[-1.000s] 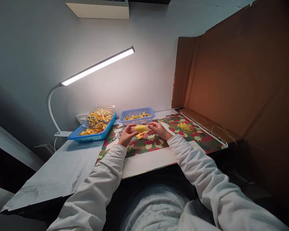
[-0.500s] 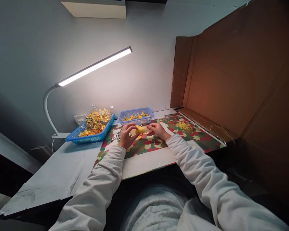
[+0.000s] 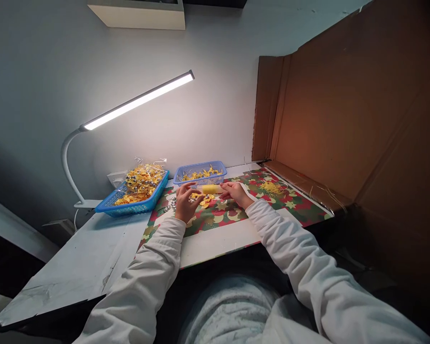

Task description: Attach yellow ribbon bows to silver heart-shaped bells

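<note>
My left hand (image 3: 185, 203) and my right hand (image 3: 235, 193) together pinch a small yellow piece (image 3: 209, 189), one at each end, just above the red-and-green patterned sheet (image 3: 236, 212) on the table. Loose yellow bits (image 3: 205, 199) lie under the hands. Small silver beads (image 3: 172, 204) are scattered left of my left hand.
A small blue basket (image 3: 200, 173) with yellow pieces stands behind the hands. A larger blue basket (image 3: 132, 203) piled with yellow pieces sits to the left. A lit desk lamp (image 3: 136, 101) arches overhead. A yellow strand pile (image 3: 272, 187) lies right, by the cardboard wall (image 3: 344, 110).
Both hands have stayed together on the yellow piece, with the left fingers shifting a little. The view has drifted slightly left.
</note>
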Tool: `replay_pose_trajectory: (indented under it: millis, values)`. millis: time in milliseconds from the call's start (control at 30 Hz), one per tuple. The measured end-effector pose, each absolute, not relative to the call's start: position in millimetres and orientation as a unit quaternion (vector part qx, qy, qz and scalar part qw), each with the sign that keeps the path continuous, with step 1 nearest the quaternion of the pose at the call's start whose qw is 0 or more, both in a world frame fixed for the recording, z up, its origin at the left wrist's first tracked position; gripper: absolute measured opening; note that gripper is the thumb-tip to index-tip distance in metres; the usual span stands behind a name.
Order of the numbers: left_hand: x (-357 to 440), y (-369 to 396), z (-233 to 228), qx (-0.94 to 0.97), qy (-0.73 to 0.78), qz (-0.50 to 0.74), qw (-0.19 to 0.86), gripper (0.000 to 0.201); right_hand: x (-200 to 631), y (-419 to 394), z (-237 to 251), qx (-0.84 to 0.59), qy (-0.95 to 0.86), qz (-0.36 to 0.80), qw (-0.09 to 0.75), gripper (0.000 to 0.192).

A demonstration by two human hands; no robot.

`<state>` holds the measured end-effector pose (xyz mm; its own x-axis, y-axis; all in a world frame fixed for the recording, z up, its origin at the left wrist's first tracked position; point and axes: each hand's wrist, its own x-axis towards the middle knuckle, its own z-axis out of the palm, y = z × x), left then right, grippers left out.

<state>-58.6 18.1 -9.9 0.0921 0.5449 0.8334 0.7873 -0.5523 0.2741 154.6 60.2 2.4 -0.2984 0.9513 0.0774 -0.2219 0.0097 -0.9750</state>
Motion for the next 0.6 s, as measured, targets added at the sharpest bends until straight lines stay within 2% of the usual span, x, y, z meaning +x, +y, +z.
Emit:
replay_pose_trajectory:
  millis: [100, 233, 333, 600]
  values:
    - [-56, 18, -12, -0.729, -0.460, -0.486, 0.141, 0.022, 152, 60, 1, -0.339, -0.534, 0.604, 0.485, 0.020]
    - [-53, 19, -15, -0.740, -0.462, -0.463, 0.156, 0.013, 147, 56, -1, -0.344, -0.547, 0.600, 0.473, 0.014]
    - [-53, 19, -15, -0.739, -0.469, -0.457, 0.161, 0.014, 146, 55, 0, -0.343, -0.549, 0.604, 0.466, 0.013]
    - [-55, 20, -13, -0.714, -0.490, -0.475, 0.155, 0.021, 156, 63, 4, -0.339, -0.463, 0.638, 0.513, 0.020]
